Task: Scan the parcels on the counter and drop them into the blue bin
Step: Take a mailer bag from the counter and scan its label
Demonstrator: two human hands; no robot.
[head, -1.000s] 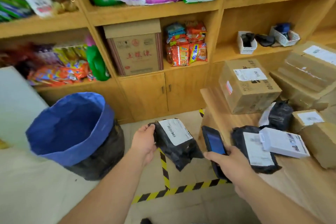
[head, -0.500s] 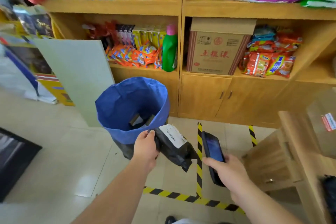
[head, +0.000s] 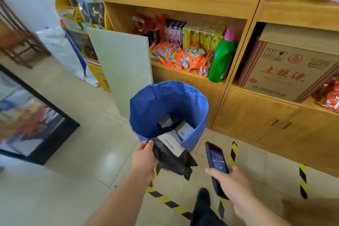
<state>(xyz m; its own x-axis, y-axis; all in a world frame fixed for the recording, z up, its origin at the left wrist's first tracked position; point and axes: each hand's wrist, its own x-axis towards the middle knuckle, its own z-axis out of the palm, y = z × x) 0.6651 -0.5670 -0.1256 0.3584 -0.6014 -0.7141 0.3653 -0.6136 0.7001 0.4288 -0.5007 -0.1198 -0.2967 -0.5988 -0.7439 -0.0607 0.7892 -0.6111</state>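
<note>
The blue bin (head: 146,112) is now closer; the black parcel (head: 170,159), gripped by the left hand (head: 145,159), is held at its 6 o'clock rim, while the scanner (head: 217,167) is clasped in the right hand (head: 231,183).

Shop corner with wooden shelving and a tiled floor.
Wooden shelves (head: 179,3) fill 12 to 3 o'clock, stocked with snack packets (head: 181,55), a green bottle (head: 222,58) and a carton (head: 288,68) above cabinet doors (head: 256,115). A pale board (head: 122,64) leans at 11. Glossy beige floor (head: 77,180) carries yellow-black tape (head: 168,202); a dark-framed picture (head: 27,121) lies at 9.
</note>
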